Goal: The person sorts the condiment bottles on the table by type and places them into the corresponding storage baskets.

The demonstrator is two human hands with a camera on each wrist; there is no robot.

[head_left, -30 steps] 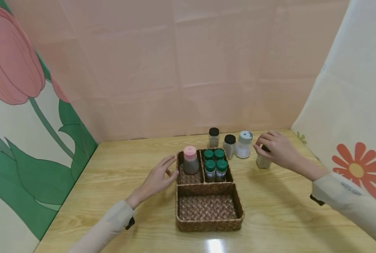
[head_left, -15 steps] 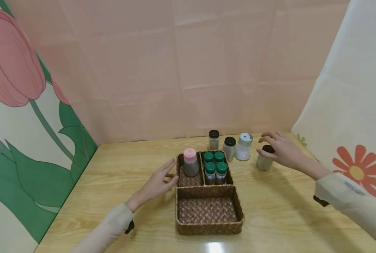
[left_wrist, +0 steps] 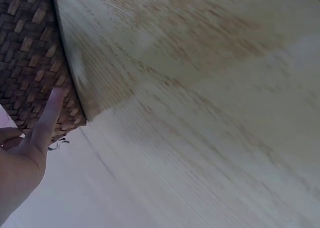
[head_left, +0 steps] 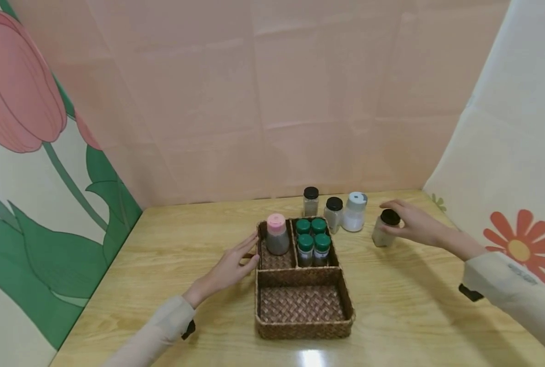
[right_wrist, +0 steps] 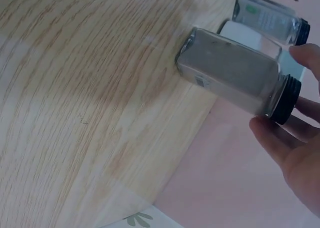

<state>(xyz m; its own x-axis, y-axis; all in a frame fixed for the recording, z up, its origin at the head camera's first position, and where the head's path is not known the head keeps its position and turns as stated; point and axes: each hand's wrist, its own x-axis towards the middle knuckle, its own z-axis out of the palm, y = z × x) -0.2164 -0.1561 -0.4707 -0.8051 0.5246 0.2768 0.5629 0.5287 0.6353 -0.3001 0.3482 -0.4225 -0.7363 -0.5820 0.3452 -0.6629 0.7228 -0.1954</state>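
Observation:
A glass jar with a black cap (head_left: pixel 385 232) stands upright on the table at the right. My right hand (head_left: pixel 412 223) reaches around its cap, thumb on the near side and fingers on the far side. The right wrist view shows the jar (right_wrist: pixel 227 70) close up, with a small gap between one fingertip and the cap. My left hand (head_left: pixel 226 266) rests extended fingers against the left wall of the woven basket (head_left: pixel 304 329); in the left wrist view one straight finger (left_wrist: pixel 49 115) lies on the weave. The basket holds a pink-capped bottle (head_left: pixel 277 239) and several green-capped jars (head_left: pixel 305 247).
Behind the basket stand two black-capped jars (head_left: pixel 311 203) and a white-capped shaker (head_left: pixel 355 213) of white contents. The basket's front compartment (head_left: pixel 302 304) has a bare woven floor. A pink sheet (head_left: pixel 263 102) rises at the table's back edge.
My right hand has spread from above the jar and come down around its cap. The jar stays in about the same spot. My left hand keeps its place at the basket.

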